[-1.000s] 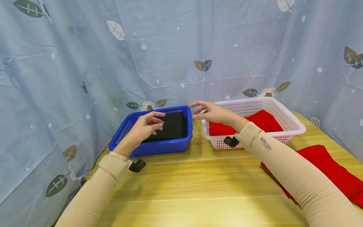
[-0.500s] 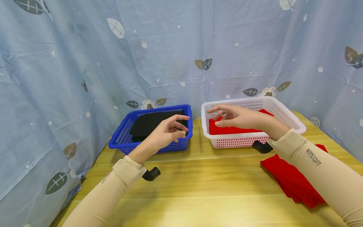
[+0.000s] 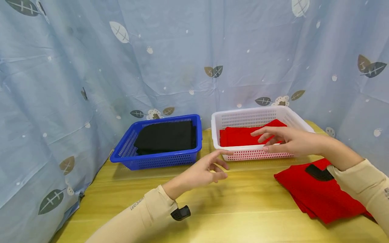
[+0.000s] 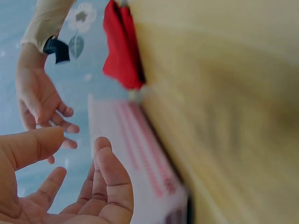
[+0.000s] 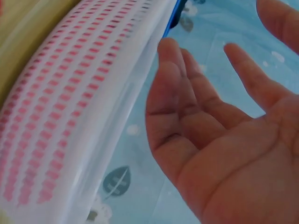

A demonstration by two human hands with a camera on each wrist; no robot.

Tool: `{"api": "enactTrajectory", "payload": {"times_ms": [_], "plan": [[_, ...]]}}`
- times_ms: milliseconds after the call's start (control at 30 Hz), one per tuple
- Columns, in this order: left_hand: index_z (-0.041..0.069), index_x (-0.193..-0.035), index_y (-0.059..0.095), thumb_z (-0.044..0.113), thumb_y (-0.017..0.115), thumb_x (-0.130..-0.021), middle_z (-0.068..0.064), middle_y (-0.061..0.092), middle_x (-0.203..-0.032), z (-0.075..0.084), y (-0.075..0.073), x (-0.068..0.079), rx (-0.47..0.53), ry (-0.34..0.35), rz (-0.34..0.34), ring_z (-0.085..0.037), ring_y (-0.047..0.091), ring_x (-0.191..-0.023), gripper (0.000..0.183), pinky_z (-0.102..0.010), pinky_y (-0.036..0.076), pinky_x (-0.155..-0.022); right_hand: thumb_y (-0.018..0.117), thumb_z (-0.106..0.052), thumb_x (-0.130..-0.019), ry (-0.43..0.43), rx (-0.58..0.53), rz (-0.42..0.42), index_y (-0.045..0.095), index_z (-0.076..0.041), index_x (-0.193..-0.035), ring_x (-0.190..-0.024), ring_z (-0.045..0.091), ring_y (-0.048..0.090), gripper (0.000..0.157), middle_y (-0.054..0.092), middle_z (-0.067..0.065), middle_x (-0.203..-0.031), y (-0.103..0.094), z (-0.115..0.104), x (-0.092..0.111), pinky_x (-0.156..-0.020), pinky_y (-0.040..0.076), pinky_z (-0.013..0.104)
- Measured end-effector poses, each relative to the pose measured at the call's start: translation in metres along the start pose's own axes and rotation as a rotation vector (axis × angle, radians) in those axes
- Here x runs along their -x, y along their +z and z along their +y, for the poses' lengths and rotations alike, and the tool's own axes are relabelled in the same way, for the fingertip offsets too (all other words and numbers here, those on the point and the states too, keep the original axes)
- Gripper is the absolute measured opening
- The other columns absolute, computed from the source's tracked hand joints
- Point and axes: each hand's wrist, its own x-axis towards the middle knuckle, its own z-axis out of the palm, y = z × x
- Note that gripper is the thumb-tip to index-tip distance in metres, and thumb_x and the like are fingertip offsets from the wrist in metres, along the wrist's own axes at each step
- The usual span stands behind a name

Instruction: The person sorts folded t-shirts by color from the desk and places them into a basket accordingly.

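My left hand hovers over the table in front of the gap between two baskets, fingers loosely bent and holding nothing. Over the front rim of the white basket is my right hand, likewise relaxed with nothing in it. Folded red cloth lies inside that basket. Another folded red cloth rests on the table at the right, partly under my right wrist in the head view. In the right wrist view the basket's slotted wall stands beside the right hand.
At the back left, a blue basket holds folded black cloth. Both baskets stand on the wooden table, close to a light blue leaf-patterned curtain that hangs behind and at the sides.
Both hands have moved right and nearer: the left from over the blue basket to the table's middle, the right from the gap to the white basket's front. The baskets and cloths stay put.
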Motion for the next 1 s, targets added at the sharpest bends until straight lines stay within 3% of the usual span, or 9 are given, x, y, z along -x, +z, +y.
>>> {"api": "enactTrajectory", "payload": {"times_ms": [100, 267, 400, 500, 633, 733, 933, 1000], "plan": [[0.037, -0.143, 0.047, 0.008, 0.068, -0.094, -0.009, 0.063, -0.122, -0.004, 0.016, -0.004, 0.006, 0.01, -0.048, -0.02, 0.07, -0.098, 0.061, -0.034, 0.058, -0.078, 0.064, -0.027, -0.099, 0.033, -0.015, -0.031, 0.047, -0.025, -0.145, -0.11, 0.019, 0.065, 0.049, 0.055, 0.012, -0.136, 0.0, 0.007, 0.02, -0.083, 0.057, 0.028], [0.038, -0.143, 0.045, 0.008, 0.068, -0.093, -0.014, 0.063, -0.126, -0.007, 0.038, -0.01, 0.007, -0.009, -0.127, -0.01, 0.068, -0.094, 0.062, -0.024, 0.056, -0.077, 0.061, -0.03, -0.101, 0.181, 0.022, -0.087, 0.049, -0.02, -0.144, -0.112, 0.018, 0.06, 0.046, 0.054, 0.009, -0.14, -0.008, 0.023, 0.054, -0.081, 0.055, 0.026], [0.041, -0.141, 0.046, 0.008, 0.07, -0.093, -0.008, 0.063, -0.124, -0.009, 0.052, -0.014, 0.018, -0.047, -0.177, -0.006, 0.068, -0.091, 0.063, -0.025, 0.057, -0.074, 0.06, -0.031, -0.101, 0.262, 0.087, -0.088, 0.05, -0.014, -0.143, -0.117, 0.022, 0.057, 0.047, 0.054, 0.013, -0.141, -0.012, 0.045, 0.077, -0.08, 0.053, 0.023], [0.038, -0.142, 0.047, 0.007, 0.071, -0.092, -0.005, 0.064, -0.12, -0.011, 0.063, -0.018, 0.026, -0.053, -0.196, -0.004, 0.068, -0.089, 0.063, -0.026, 0.058, -0.07, 0.06, -0.029, -0.101, 0.294, 0.104, -0.09, 0.05, -0.01, -0.144, -0.111, 0.005, 0.059, 0.048, 0.054, 0.018, -0.141, -0.013, 0.066, 0.094, -0.079, 0.052, 0.02], [0.033, -0.144, 0.047, 0.005, 0.07, -0.092, -0.002, 0.064, -0.116, -0.01, 0.075, -0.023, 0.041, -0.073, -0.219, -0.003, 0.068, -0.089, 0.064, -0.026, 0.057, -0.068, 0.06, -0.025, -0.101, 0.363, 0.081, -0.132, 0.052, 0.0, -0.141, -0.099, -0.006, 0.058, 0.048, 0.056, 0.026, -0.138, -0.019, 0.089, 0.11, -0.076, 0.054, 0.02], [0.033, -0.144, 0.047, 0.005, 0.07, -0.092, 0.001, 0.063, -0.114, -0.01, 0.083, -0.027, 0.051, -0.094, -0.243, -0.003, 0.068, -0.091, 0.063, -0.026, 0.057, -0.067, 0.062, -0.022, -0.099, 0.395, 0.097, -0.142, 0.058, 0.004, -0.135, -0.096, -0.002, 0.061, 0.044, 0.06, 0.027, -0.131, -0.025, 0.106, 0.121, -0.075, 0.058, 0.024], [0.034, -0.144, 0.046, 0.004, 0.069, -0.093, 0.004, 0.061, -0.114, -0.01, 0.097, -0.032, 0.046, -0.095, -0.282, -0.002, 0.066, -0.092, 0.064, -0.026, 0.057, -0.067, 0.067, -0.026, -0.096, 0.454, 0.212, -0.094, 0.067, 0.002, -0.125, -0.09, -0.014, 0.053, 0.041, 0.067, 0.024, -0.123, -0.027, 0.136, 0.141, -0.074, 0.06, 0.031], [0.035, -0.144, 0.047, 0.004, 0.069, -0.092, 0.005, 0.062, -0.114, -0.01, 0.1, -0.033, 0.047, -0.097, -0.284, -0.002, 0.066, -0.092, 0.064, -0.025, 0.057, -0.068, 0.067, -0.027, -0.096, 0.471, 0.227, -0.092, 0.069, 0.001, -0.123, -0.096, -0.005, 0.057, 0.039, 0.068, 0.024, -0.122, -0.025, 0.141, 0.145, -0.074, 0.059, 0.037]]}}
